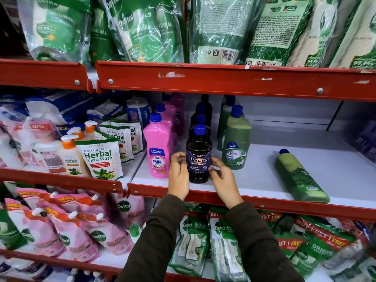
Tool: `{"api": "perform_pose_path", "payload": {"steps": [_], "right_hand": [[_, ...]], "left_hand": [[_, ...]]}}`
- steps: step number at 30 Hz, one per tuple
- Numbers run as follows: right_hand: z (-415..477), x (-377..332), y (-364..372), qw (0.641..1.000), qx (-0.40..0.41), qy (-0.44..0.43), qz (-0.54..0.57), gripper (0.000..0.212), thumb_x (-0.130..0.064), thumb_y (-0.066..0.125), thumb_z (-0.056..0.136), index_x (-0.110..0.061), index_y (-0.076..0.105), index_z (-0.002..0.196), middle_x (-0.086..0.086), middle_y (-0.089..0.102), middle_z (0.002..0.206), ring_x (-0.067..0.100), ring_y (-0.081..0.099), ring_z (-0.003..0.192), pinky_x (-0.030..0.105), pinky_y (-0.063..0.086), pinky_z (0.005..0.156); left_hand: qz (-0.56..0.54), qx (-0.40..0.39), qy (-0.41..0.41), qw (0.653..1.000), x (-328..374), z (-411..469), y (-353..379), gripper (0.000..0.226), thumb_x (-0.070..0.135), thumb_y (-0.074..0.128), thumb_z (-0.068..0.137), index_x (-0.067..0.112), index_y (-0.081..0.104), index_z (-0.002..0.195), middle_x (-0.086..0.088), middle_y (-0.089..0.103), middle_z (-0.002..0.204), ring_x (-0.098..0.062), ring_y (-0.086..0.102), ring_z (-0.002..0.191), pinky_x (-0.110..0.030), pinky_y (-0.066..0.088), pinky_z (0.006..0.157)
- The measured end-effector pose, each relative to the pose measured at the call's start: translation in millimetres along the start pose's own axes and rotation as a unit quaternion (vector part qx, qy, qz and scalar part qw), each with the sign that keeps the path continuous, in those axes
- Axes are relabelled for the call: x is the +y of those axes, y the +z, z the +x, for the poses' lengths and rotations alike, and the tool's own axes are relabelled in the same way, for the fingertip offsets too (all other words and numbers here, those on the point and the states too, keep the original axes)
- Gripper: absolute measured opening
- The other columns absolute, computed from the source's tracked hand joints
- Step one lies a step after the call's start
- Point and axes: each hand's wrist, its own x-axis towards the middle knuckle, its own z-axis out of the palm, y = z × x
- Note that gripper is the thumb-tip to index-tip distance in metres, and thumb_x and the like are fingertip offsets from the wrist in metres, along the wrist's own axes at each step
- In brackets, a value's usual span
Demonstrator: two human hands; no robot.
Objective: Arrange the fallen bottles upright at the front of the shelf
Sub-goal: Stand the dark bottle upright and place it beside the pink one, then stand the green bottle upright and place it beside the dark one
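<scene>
A dark Bactin floor cleaner bottle with a blue cap stands upright at the front of the white shelf. My left hand and my right hand flank it, fingers curled and touching its lower sides. To its left stands a pink Shakti bottle; to its right an upright green Bactin bottle. Further right, a green bottle lies fallen on its side, cap pointing to the back. More dark, pink and green bottles stand in rows behind.
The red shelf lip runs under my wrists. Herbal hand wash pouches and pump bottles fill the left bay. Dettol pouches hang above and lie below. Bare white shelf stretches between the green bottles.
</scene>
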Motion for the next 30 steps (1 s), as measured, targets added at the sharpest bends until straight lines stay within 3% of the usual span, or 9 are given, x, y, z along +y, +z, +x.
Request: {"api": "perform_pose_path", "payload": {"steps": [4,8,11,16,19,21,25,27,30], "right_hand": [[-4,-5,-1,0.999,0.029,-0.004,0.038,0.048,0.007,0.047,0.097,-0.012,0.050,0.141,0.001,0.059,0.133,0.017,0.057,0.125,0.016,0.049,0.099],[-14,-7,-15,0.986,0.114,-0.014,0.122,0.047,0.012,0.047,0.095,-0.015,0.055,0.132,0.004,0.061,0.128,0.010,0.062,0.110,0.024,0.048,0.103],[-20,-5,-40,0.979,0.161,-0.039,0.121,0.042,0.011,0.053,0.092,-0.015,0.060,0.125,0.005,0.065,0.127,0.006,0.065,0.103,0.022,0.052,0.099],[-21,-2,-109,0.965,0.236,-0.064,0.094,0.044,0.011,0.062,0.086,-0.014,0.060,0.123,0.006,0.065,0.129,0.023,0.062,0.120,0.035,0.048,0.109],[-25,5,-157,0.955,0.291,-0.049,0.005,0.050,0.010,0.062,0.083,-0.021,0.059,0.123,0.010,0.062,0.130,0.025,0.061,0.121,0.040,0.047,0.111],[-25,14,-189,0.945,0.303,-0.012,-0.120,0.050,0.005,0.058,0.084,-0.017,0.059,0.129,0.015,0.059,0.134,0.031,0.056,0.124,0.039,0.043,0.111],[-19,31,-237,0.915,0.229,0.189,-0.275,0.046,-0.018,0.048,0.098,-0.004,0.049,0.142,0.028,0.053,0.140,0.045,0.049,0.130,0.043,0.040,0.106],[-16,36,-245,0.915,0.165,0.243,-0.277,0.045,-0.020,0.046,0.099,0.004,0.048,0.138,0.031,0.053,0.140,0.044,0.050,0.131,0.042,0.040,0.104],[-11,45,-252,0.931,0.139,0.241,-0.237,0.047,-0.017,0.050,0.099,0.008,0.046,0.139,0.030,0.053,0.141,0.041,0.051,0.132,0.039,0.041,0.104]], "left_hand": [[0.014,0.016,0.027,0.999,0,-4,1,0.023,-0.002,0.038,0.100,0.012,0.048,0.116,-0.004,0.057,0.112,-0.017,0.056,0.104,-0.031,0.047,0.100],[0.021,0.139,0.112,0.984,-2,-23,8,0.028,0.006,0.046,0.098,0.012,0.047,0.125,-0.005,0.052,0.124,0.001,0.054,0.106,-0.005,0.042,0.089],[-0.005,0.172,0.153,0.973,1,-38,22,0.026,0.012,0.045,0.097,0.020,0.048,0.122,0.001,0.055,0.110,0.004,0.054,0.093,-0.007,0.042,0.082],[0.005,0.064,0.164,0.984,13,-49,82,0.025,0.013,0.047,0.099,0.029,0.049,0.119,-0.002,0.057,0.105,-0.007,0.055,0.090,-0.014,0.044,0.079],[0.030,-0.028,0.088,0.995,10,-50,132,0.035,0.007,0.054,0.095,0.023,0.044,0.125,-0.002,0.060,0.112,-0.009,0.057,0.091,-0.011,0.046,0.079],[0.084,-0.082,0.005,0.993,3,-50,166,0.036,0.010,0.058,0.094,0.013,0.047,0.129,-0.010,0.065,0.121,-0.016,0.061,0.091,-0.023,0.051,0.092],[0.196,-0.208,-0.157,0.945,-6,-50,221,0.067,0.038,0.054,0.096,0.005,0.030,0.149,-0.019,0.065,0.130,-0.037,0.062,0.118,-0.045,0.052,0.099],[0.242,-0.259,-0.178,0.918,-9,-52,240,0.066,0.047,0.052,0.094,0.004,0.039,0.142,-0.021,0.063,0.131,-0.039,0.063,0.116,-0.044,0.054,0.097],[0.200,-0.277,-0.194,0.919,-13,-57,254,0.049,0.041,0.062,0.089,0.007,0.061,0.123,-0.015,0.067,0.128,-0.034,0.064,0.114,-0.041,0.051,0.103]]}}
